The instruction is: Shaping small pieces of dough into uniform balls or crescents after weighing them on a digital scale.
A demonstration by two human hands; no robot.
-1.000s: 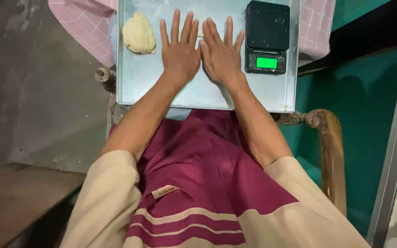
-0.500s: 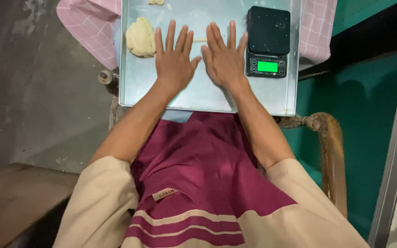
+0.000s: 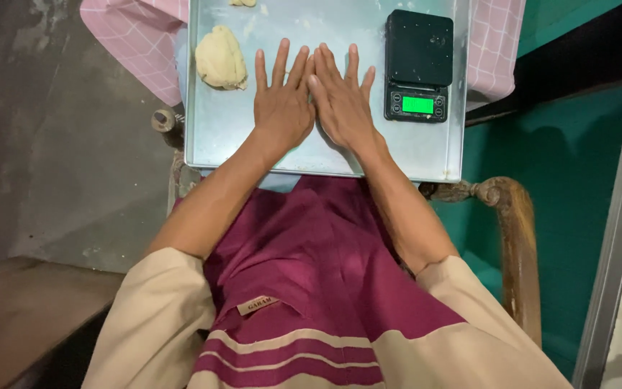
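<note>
Pressing down with fingers (image 3: pixel 281 65) straight, loose and slightly fanned, gripping nothing. Resting left hand (image 3: pixel 282 112) and right hand (image 3: pixel 343 112) palm-down, side by side, forefingers touching, on the bare middle of the tray (image 3: pixel 426 155). Closed together now, unlike half a second ago, when set apart with a gap between. Cannot tell whether anything lies beneath the palms. Leaving the dough (image 3: pixel 219 57) untouched at the far left of the tray, near the left hand. Flanked on the far right by a black scale (image 3: pixel 417 57) with lit green display.
</note>
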